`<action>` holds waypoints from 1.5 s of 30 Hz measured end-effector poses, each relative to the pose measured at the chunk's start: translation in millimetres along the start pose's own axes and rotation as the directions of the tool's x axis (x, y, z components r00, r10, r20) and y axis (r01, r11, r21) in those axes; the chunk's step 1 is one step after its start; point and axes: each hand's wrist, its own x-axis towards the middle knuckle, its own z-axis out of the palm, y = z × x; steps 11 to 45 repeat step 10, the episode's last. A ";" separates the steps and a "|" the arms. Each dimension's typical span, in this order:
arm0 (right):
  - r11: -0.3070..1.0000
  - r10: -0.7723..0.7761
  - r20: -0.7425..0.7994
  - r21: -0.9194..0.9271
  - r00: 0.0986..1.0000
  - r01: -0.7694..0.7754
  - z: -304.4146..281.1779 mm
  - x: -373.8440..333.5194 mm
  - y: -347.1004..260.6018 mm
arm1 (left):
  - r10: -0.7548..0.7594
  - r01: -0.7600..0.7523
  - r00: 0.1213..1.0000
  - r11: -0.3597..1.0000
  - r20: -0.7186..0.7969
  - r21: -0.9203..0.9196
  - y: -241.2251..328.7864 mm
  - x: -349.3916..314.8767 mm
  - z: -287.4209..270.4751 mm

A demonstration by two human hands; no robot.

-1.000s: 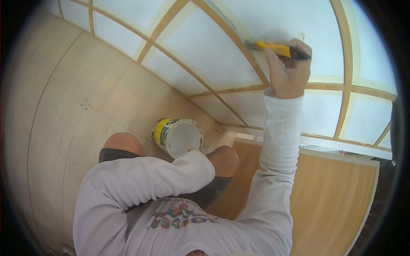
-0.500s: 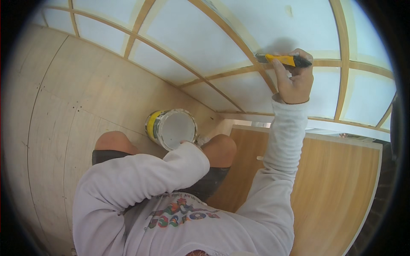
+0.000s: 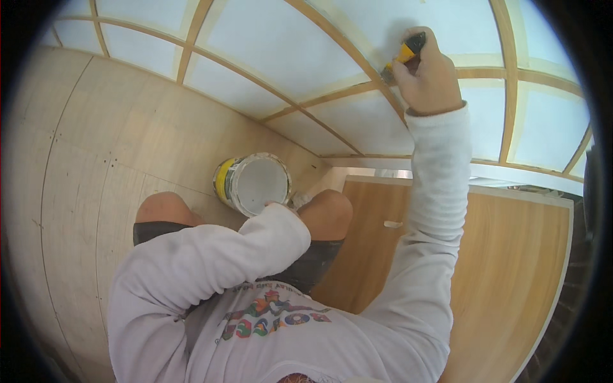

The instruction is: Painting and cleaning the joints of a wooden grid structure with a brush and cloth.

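My right hand [image 3: 435,78] is closed around a paintbrush [image 3: 407,52] with a yellow and black handle. The brush's bristle end meets a wooden strip [image 3: 338,37] of a lattice at a crossing, beside white panels [image 3: 440,25] edged with yellowish bands. Close to my knees, an open paint bucket [image 3: 222,184] with a yellow patch on its side leans tilted, its inside pale. My left hand [image 3: 273,204] is at the bucket's near rim, mostly hidden by the sleeve; its fingers cannot be made out.
A wood-grain board [image 3: 511,255] with a pale edge lies to the right, a small whitish piece [image 3: 393,224] on it. Pale plywood flooring [image 3: 83,191] with seams spreads to the left. Dark brick-like paving [image 3: 571,274] shows at the far right.
My right hand has shifted up in the picture and turned, so the brush now stands steeper, its tip still near the same crossing. My left hand stays by the bucket.
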 end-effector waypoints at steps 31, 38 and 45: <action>0.999 0.031 0.000 -0.010 1.000 -0.031 -6.5 5.0 -1.4 | 0.025 -0.025 1.000 0.999 0.000 0.023 -0.6 -7.4 -4.6; 0.999 0.031 0.000 -0.010 1.000 -0.031 -6.5 5.0 -1.4 | 0.025 -0.025 1.000 0.999 0.000 0.023 -0.6 -7.4 -4.6; 0.999 0.031 0.000 -0.010 1.000 -0.031 -6.5 5.0 -1.4 | 0.025 -0.025 1.000 0.999 0.000 0.023 -0.6 -7.4 -4.6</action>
